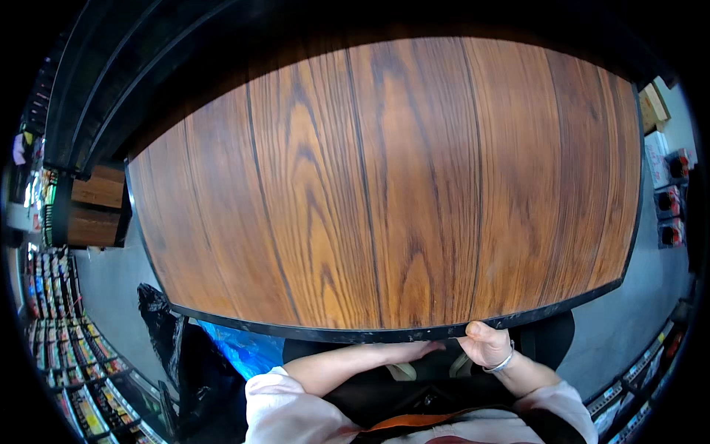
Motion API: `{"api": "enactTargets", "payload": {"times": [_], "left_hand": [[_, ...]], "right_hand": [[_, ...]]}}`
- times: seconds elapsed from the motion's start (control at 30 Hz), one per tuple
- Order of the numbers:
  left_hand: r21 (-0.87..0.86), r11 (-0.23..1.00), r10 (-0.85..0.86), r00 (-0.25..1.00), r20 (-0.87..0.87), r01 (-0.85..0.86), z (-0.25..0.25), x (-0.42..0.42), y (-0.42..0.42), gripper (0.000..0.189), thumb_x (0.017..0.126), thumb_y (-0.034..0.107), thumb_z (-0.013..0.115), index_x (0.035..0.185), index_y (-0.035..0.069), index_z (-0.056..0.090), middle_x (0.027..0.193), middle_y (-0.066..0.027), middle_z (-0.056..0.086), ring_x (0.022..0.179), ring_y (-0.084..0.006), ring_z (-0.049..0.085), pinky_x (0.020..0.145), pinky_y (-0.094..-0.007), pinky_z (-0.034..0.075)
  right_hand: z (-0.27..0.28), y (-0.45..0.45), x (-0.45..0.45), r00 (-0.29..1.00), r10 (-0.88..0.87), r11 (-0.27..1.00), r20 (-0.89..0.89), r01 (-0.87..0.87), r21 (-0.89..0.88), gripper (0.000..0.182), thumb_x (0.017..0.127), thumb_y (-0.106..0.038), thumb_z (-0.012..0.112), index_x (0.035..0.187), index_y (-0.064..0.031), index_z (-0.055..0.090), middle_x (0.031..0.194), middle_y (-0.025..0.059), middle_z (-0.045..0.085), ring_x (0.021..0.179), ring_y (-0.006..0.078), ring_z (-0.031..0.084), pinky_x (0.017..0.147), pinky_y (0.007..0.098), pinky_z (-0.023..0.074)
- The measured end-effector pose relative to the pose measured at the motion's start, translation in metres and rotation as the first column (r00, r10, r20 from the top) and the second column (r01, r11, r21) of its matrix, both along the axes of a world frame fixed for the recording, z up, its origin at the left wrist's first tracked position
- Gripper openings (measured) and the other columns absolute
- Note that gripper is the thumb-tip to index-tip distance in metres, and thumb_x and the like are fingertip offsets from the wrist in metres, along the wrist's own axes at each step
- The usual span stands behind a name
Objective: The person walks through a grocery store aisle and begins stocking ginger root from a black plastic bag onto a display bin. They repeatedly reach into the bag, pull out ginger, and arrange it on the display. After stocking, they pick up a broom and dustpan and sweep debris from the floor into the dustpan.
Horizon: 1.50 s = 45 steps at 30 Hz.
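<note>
A wood-grain table top (410, 183) with a black edge band (366, 335) spreads before me. My right hand (483, 345) is at its near edge, the thumb against the black band. Its fingers curl below the edge, mostly hidden, and a pale bracelet (501, 363) circles the wrist. Just under the same edge, my left hand (413, 351) reaches across to the right, near the right hand. The table partly hides it, so its grip cannot be made out. Below the hands, two pale strap-like shapes (404, 371) show against the dark space.
Left of my legs are a black plastic bag (158, 311) and a blue plastic bag (249, 345). Stocked shelves (72, 349) line the left; another shelf rack (627, 383) stands at lower right. Boxed goods (668, 202) sit beyond the table's right side. A brown wooden unit (94, 205) stands left.
</note>
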<state>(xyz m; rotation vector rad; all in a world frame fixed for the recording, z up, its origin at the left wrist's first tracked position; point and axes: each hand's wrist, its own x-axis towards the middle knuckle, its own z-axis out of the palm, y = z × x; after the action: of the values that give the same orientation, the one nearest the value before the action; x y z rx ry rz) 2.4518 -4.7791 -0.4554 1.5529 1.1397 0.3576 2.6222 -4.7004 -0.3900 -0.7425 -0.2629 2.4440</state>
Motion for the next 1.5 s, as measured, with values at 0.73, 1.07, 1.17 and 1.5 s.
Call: {"api": "enactTargets", "payload": {"times": [0.73, 1.07, 1.17, 1.5], "left_hand": [[-0.069, 0.957, -0.284, 0.862, -0.42, 0.281, 0.012, 0.033, -0.003, 0.053, 0.08, 0.032, 0.063, 0.122, 0.002, 0.05, 0.114, -0.0179, 0.054, 0.1, -0.0351, 0.055, 0.085, -0.0427, 0.047], [-0.183, 0.928, -0.374, 0.809, -0.455, 0.326, -0.009, 0.011, 0.012, 0.044, 0.084, 0.033, 0.057, 0.122, 0.01, 0.053, 0.113, -0.016, 0.054, 0.104, -0.0332, 0.053, 0.083, -0.0423, 0.048], [-0.202, 0.907, -0.422, 0.778, -0.465, 0.371, -0.011, 0.005, 0.03, 0.037, 0.087, 0.032, 0.055, 0.121, 0.016, 0.056, 0.113, -0.0144, 0.054, 0.106, -0.033, 0.052, 0.084, -0.0421, 0.047], [-0.304, 0.908, -0.412, 0.751, -0.516, 0.289, -0.014, 0.037, 0.045, 0.053, 0.092, 0.051, 0.037, 0.129, 0.015, 0.047, 0.126, -0.0169, 0.05, 0.11, -0.0405, 0.05, 0.09, -0.0487, 0.043]], "right_hand": [[-0.26, 0.139, -0.088, 0.979, -0.099, 0.977, 0.176, 0.129, -0.171, 0.029, 0.084, -0.014, 0.06, 0.11, -0.0057, 0.052, 0.106, 0.0052, 0.059, 0.113, 0.0214, 0.052, 0.094, 0.0368, 0.0429], [-0.067, 0.115, -0.024, 0.133, -0.023, -0.341, 0.991, -0.933, 0.117, 0.031, 0.081, -0.03, 0.06, 0.104, -0.0093, 0.06, 0.107, 0.0133, 0.062, 0.101, 0.0299, 0.058, 0.084, 0.0405, 0.0478], [-0.013, 0.106, 0.05, 0.44, -0.166, -0.414, 0.882, -0.843, 0.343, 0.019, 0.082, -0.026, 0.062, 0.085, -0.008, 0.066, 0.107, 0.0098, 0.063, 0.102, 0.0282, 0.058, 0.082, 0.0392, 0.0502], [0.055, 0.066, 0.172, 0.486, -0.39, -0.202, 0.782, -0.874, 0.443, 0.047, 0.079, -0.028, 0.065, 0.112, -0.001, 0.048, 0.129, 0.0195, 0.043, 0.119, 0.034, 0.043, 0.097, 0.0412, 0.0399]]}}
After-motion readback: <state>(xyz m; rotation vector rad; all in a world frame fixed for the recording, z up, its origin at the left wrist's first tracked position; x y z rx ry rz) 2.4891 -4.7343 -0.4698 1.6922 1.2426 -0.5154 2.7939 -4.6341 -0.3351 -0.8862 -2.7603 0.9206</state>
